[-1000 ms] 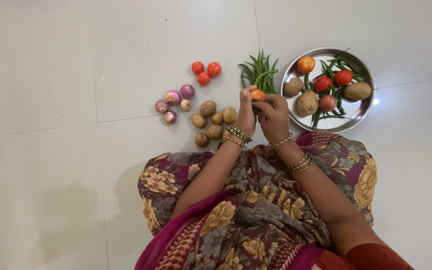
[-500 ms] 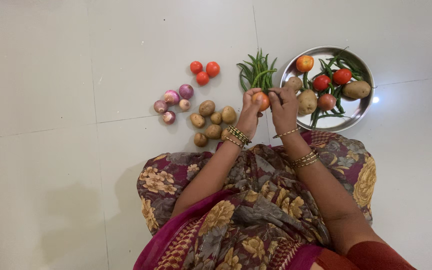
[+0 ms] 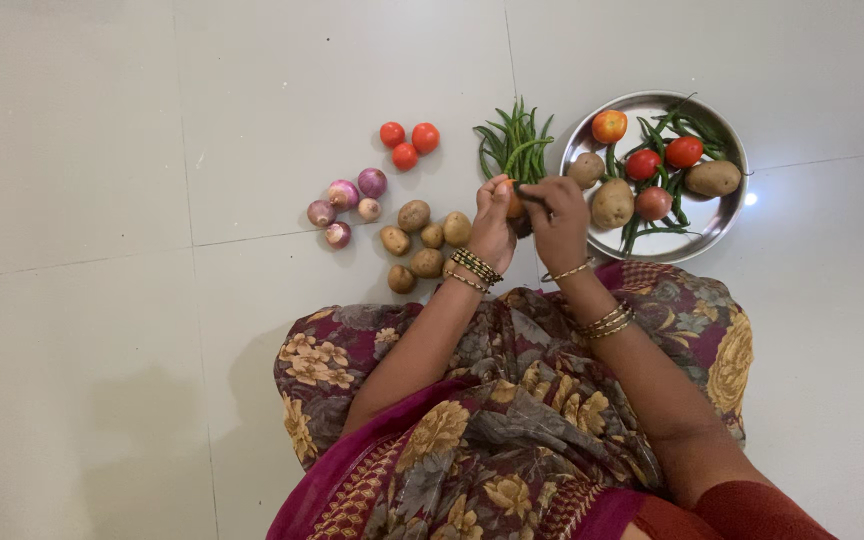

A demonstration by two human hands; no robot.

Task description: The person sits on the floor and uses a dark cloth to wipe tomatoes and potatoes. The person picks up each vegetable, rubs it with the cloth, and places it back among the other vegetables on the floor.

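My left hand (image 3: 492, 222) grips an orange-red tomato (image 3: 513, 204), held up between both hands above the white tiled floor. My right hand (image 3: 555, 218) is closed against the tomato's right side, and a thin dark green stalk (image 3: 532, 194) sticks out from its fingers. Both hands hover just below a loose bunch of green beans (image 3: 515, 142) on the floor and left of a round steel plate (image 3: 732, 205).
The plate holds potatoes (image 3: 613, 203), tomatoes (image 3: 685, 152) and green beans. On the floor lie three red tomatoes (image 3: 407, 143), several small onions (image 3: 348, 205) and a group of potatoes (image 3: 422, 243). My patterned dress covers my lap (image 3: 512, 400).
My right hand drew back from the plate's edge and closed onto the tomato. The tomato is now mostly hidden between both hands, which sit slightly lower.
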